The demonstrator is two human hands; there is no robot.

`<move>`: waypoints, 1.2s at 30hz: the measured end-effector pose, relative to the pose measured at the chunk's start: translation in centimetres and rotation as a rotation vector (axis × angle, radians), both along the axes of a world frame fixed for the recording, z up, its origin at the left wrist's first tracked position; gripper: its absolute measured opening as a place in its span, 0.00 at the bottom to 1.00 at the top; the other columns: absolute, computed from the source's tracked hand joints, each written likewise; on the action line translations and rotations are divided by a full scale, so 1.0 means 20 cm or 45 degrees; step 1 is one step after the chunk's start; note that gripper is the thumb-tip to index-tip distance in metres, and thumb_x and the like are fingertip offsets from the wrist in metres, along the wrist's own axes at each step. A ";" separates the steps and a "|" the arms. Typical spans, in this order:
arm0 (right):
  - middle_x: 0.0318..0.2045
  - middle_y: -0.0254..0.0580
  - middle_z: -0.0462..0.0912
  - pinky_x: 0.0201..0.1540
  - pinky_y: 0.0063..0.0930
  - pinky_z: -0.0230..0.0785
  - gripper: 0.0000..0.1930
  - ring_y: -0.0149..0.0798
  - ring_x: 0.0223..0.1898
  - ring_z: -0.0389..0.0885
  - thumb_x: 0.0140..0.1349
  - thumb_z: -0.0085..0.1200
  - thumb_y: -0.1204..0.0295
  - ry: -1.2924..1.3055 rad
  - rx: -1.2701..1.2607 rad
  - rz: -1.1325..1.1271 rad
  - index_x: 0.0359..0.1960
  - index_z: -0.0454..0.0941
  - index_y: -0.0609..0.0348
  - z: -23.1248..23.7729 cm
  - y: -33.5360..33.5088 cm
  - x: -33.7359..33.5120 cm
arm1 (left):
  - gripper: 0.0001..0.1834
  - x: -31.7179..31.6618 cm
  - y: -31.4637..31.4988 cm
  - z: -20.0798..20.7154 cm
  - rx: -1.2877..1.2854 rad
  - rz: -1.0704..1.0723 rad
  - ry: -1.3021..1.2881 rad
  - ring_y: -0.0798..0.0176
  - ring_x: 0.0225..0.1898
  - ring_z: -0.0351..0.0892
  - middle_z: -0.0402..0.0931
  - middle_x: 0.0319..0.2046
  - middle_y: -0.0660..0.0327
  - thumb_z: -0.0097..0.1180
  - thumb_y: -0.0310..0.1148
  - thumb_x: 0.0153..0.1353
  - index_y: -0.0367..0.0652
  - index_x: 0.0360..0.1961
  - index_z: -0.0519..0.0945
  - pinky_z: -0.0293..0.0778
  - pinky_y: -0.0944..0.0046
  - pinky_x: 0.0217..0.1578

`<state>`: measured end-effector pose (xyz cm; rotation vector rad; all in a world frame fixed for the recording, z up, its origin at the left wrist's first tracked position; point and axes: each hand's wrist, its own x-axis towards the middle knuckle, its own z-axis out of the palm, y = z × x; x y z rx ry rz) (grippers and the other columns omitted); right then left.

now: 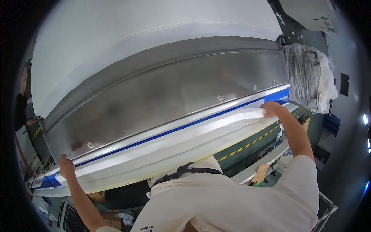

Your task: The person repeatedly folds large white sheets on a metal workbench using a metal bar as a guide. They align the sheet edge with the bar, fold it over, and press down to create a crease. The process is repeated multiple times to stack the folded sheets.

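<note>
A smooth, grey metal plate (174, 83) with a dull sheen is sloping behind a long, soft-looking white sheet (162, 149), which is lying in lengthwise folds along the near edge, below flat blue tape (277, 95). The right hand (272, 109) is closing its fingers on the sheet's right end; the left hand (67, 167) is curling at the plate's lower-left corner, its grip unclear.
</note>
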<state>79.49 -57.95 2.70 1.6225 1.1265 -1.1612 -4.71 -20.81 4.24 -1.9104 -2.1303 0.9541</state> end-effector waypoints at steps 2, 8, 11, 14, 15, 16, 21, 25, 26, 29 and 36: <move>0.40 0.48 0.80 0.46 0.39 0.70 0.23 0.50 0.44 0.77 0.40 0.59 0.64 -0.011 0.049 0.011 0.43 0.76 0.53 -0.02 0.02 -0.14 | 0.15 -0.08 -0.06 -0.08 0.028 -0.042 -0.054 0.47 0.40 0.76 0.76 0.41 0.54 0.42 0.30 0.56 0.50 0.44 0.74 0.72 0.50 0.36; 0.32 0.44 0.81 0.40 0.41 0.71 0.15 0.49 0.38 0.79 0.44 0.57 0.63 -0.102 0.269 -0.016 0.35 0.77 0.54 0.00 0.05 -0.15 | 0.16 -0.11 -0.10 -0.12 0.032 -0.028 -0.132 0.46 0.40 0.77 0.77 0.41 0.55 0.43 0.31 0.55 0.50 0.45 0.75 0.72 0.49 0.37; 0.31 0.44 0.81 0.40 0.41 0.71 0.11 0.49 0.36 0.79 0.48 0.53 0.63 -0.222 0.310 0.144 0.32 0.78 0.52 -0.05 0.10 -0.17 | 0.17 -0.19 -0.07 -0.16 0.098 0.122 -0.176 0.47 0.41 0.77 0.77 0.43 0.56 0.44 0.33 0.56 0.51 0.47 0.75 0.72 0.49 0.38; 0.30 0.50 0.80 0.38 0.47 0.70 0.10 0.53 0.36 0.78 0.50 0.48 0.68 -0.259 0.430 0.036 0.32 0.77 0.54 -0.08 0.16 -0.26 | 0.19 -0.03 -0.03 -0.26 0.230 0.215 -0.381 0.50 0.47 0.74 0.75 0.46 0.57 0.49 0.35 0.53 0.51 0.48 0.75 0.71 0.52 0.45; 0.30 0.51 0.80 0.38 0.47 0.70 0.08 0.55 0.35 0.77 0.50 0.49 0.67 -0.075 0.621 0.141 0.29 0.77 0.55 -0.06 0.23 -0.29 | 0.19 -0.08 -0.02 -0.27 0.367 0.151 -0.487 0.50 0.46 0.74 0.76 0.45 0.56 0.50 0.34 0.52 0.48 0.47 0.76 0.71 0.53 0.46; 0.29 0.51 0.80 0.36 0.46 0.70 0.07 0.55 0.33 0.77 0.49 0.51 0.67 -0.051 0.685 -0.026 0.25 0.77 0.57 -0.02 0.34 -0.39 | 0.18 -0.10 -0.01 -0.29 0.384 -0.117 -0.433 0.50 0.45 0.74 0.76 0.43 0.54 0.51 0.35 0.52 0.46 0.45 0.77 0.70 0.52 0.46; 0.27 0.47 0.80 0.35 0.40 0.70 0.07 0.50 0.33 0.78 0.51 0.52 0.67 0.089 0.872 -0.054 0.28 0.78 0.55 0.05 0.85 -0.77 | 0.18 0.33 0.17 -0.32 0.712 -0.398 -0.658 0.49 0.43 0.73 0.73 0.43 0.53 0.54 0.36 0.52 0.45 0.45 0.74 0.68 0.51 0.44; 0.25 0.46 0.78 0.33 0.42 0.67 0.08 0.51 0.30 0.76 0.56 0.50 0.65 0.317 1.022 0.121 0.30 0.75 0.54 0.10 1.37 -1.18 | 0.18 0.54 0.27 -0.25 0.799 -0.454 -0.781 0.50 0.51 0.67 0.70 0.48 0.56 0.50 0.36 0.56 0.45 0.48 0.72 0.62 0.50 0.52; 0.24 0.45 0.78 0.33 0.41 0.67 0.08 0.50 0.30 0.76 0.57 0.49 0.65 0.385 1.023 0.141 0.30 0.75 0.54 0.14 1.53 -1.33 | 0.18 0.55 0.29 -0.26 0.834 -0.470 -0.801 0.50 0.52 0.67 0.70 0.49 0.56 0.49 0.37 0.57 0.45 0.48 0.72 0.61 0.50 0.54; 0.23 0.45 0.77 0.33 0.40 0.66 0.08 0.50 0.29 0.75 0.58 0.47 0.65 0.624 1.146 0.176 0.30 0.74 0.55 0.16 1.93 -1.77 | 0.17 0.54 0.32 -0.31 0.900 -0.476 -0.906 0.51 0.55 0.65 0.69 0.50 0.56 0.48 0.38 0.58 0.44 0.48 0.73 0.57 0.50 0.57; 0.23 0.40 0.78 0.31 0.30 0.67 0.08 0.36 0.25 0.75 0.57 0.50 0.67 1.050 1.505 0.228 0.30 0.75 0.59 0.13 2.79 -2.66 | 0.17 0.54 0.35 -0.34 0.903 -0.391 -1.111 0.54 0.56 0.65 0.70 0.49 0.57 0.49 0.37 0.58 0.42 0.46 0.73 0.56 0.51 0.59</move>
